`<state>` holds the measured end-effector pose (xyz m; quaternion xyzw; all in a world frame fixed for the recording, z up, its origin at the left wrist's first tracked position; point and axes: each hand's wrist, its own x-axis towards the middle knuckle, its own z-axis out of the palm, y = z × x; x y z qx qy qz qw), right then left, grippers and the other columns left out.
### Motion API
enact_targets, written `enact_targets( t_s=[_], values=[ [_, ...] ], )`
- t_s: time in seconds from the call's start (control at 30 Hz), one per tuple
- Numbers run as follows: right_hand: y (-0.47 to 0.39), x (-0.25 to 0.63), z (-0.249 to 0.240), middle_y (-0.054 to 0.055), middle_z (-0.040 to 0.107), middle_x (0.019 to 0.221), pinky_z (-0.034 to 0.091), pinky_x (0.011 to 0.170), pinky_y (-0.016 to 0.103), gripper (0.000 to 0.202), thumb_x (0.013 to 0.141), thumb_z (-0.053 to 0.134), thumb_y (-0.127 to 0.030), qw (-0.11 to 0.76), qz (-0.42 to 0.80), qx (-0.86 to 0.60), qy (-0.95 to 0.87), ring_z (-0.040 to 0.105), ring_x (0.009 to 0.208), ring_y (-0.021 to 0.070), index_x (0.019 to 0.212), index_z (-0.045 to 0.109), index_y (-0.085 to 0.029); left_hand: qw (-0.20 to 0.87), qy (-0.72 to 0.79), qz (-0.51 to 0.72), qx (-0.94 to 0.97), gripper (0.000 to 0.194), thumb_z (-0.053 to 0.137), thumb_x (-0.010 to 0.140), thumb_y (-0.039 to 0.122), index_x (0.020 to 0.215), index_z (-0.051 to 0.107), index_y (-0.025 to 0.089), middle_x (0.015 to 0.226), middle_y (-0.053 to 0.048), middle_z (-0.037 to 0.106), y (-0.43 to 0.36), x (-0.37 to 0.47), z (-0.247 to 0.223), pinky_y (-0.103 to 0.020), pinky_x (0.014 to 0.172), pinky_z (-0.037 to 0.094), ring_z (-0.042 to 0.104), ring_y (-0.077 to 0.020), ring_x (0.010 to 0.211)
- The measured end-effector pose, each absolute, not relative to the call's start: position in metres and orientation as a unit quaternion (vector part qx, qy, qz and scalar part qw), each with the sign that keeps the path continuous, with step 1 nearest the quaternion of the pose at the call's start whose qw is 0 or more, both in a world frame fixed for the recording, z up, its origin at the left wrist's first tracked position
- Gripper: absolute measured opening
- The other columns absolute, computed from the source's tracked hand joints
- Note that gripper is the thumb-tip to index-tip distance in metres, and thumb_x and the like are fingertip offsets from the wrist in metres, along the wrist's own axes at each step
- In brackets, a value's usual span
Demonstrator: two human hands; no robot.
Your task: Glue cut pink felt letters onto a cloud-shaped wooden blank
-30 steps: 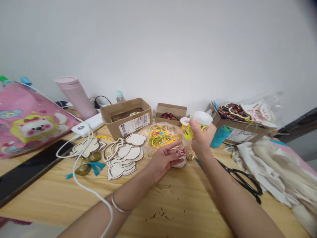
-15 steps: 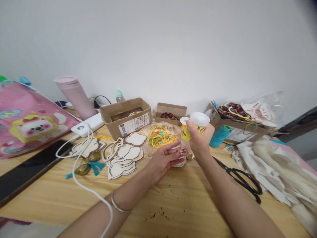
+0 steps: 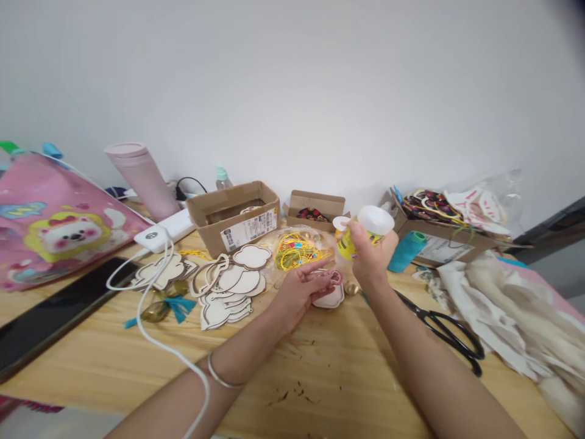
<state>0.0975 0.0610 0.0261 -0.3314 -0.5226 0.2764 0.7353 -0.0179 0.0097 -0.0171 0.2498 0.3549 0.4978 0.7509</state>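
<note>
- Just to the right of the bag of yellow cord (image 3: 295,251): right hand (image 3: 372,253), fingers wrapped firmly round a yellow-labelled white bottle (image 3: 375,221), which is held tilted, wide white end uppermost.
- Nearside of the cord bag: left hand (image 3: 299,296), thumb and fingers pinching a small pink loop (image 3: 336,278).
- Below that loop, to the cord bag's near right: one white plaque (image 3: 331,299) with rounded corners, partly covered by the fingers — whether resting or held, cannot tell.
- Right of the plaque, nearside of the cord bag: one brass-coloured bell (image 3: 351,289).
- Left of the cord bag: white cloud-shaped cutouts (image 3: 244,257), dark-edged, overlapping in a pile.
- Behind the cord bag: small open carton (image 3: 317,200), dark patterned pieces inside; to its rear left, a larger labelled carton (image 3: 249,228).
- Well right of the cord bag: teal thread cone (image 3: 406,251), leaning; nearer the viewer, black-handled scissors (image 3: 450,335) — partly hidden by the right forearm.
</note>
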Motion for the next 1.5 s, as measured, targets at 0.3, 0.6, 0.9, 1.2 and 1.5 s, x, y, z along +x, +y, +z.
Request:
enact_targets(
  t_s=[0.3,0.6,0.9,1.2,1.5],
  values=[
    [0.060,0.096,0.056,-0.005,0.055,0.055,0.048,0.051,0.023,0.016,0.062,0.066,-0.029,0.728,0.458,-0.261,-0.439,0.055,0.049,0.0090,0.061,0.055,-0.018,0.722,0.386,0.513,0.257,0.034,0.067,0.069,0.008,0.102,0.061,0.011,0.081,-0.008,0.071,0.012,-0.020,-0.022,-0.022,0.069,0.053,0.065,-0.0119,0.070],
    [0.048,0.091,0.048,-0.005,0.052,0.044,0.038,0.036,0.022,0.032,0.070,0.059,-0.049,0.722,0.365,-0.314,-0.497,0.050,0.037,0.0100,0.060,0.054,-0.018,0.752,0.358,0.500,0.237,0.036,0.060,0.071,0.000,0.106,0.059,0.009,0.085,-0.010,0.071,0.009,-0.019,-0.016,-0.023,0.073,0.053,0.066,-0.0129,0.073],
    [0.053,0.092,0.040,-0.005,0.052,0.040,0.036,0.036,0.022,0.033,0.068,0.063,-0.045,0.736,0.290,-0.300,-0.533,0.046,0.035,0.0088,0.052,0.052,-0.018,0.787,0.291,0.482,0.252,0.043,0.060,0.073,0.004,0.115,0.056,0.012,0.091,-0.010,0.070,0.007,-0.021,-0.017,-0.025,0.079,0.051,0.066,-0.0145,0.080],
    [0.055,0.094,0.041,-0.006,0.047,0.040,0.037,0.034,0.022,0.033,0.065,0.064,-0.047,0.731,0.295,-0.316,-0.529,0.046,0.033,0.0091,0.052,0.049,-0.020,0.791,0.291,0.474,0.255,0.042,0.060,0.073,0.004,0.114,0.057,0.013,0.092,-0.010,0.070,0.007,-0.020,-0.017,-0.027,0.079,0.051,0.066,-0.0155,0.082],
    [0.056,0.096,0.039,-0.006,0.048,0.040,0.035,0.033,0.021,0.032,0.068,0.064,-0.043,0.733,0.285,-0.307,-0.536,0.045,0.033,0.0083,0.051,0.050,-0.020,0.790,0.298,0.476,0.246,0.043,0.057,0.074,0.002,0.116,0.055,0.011,0.089,-0.010,0.070,0.006,-0.019,-0.013,-0.029,0.081,0.049,0.066,-0.0162,0.081]
  ],
)
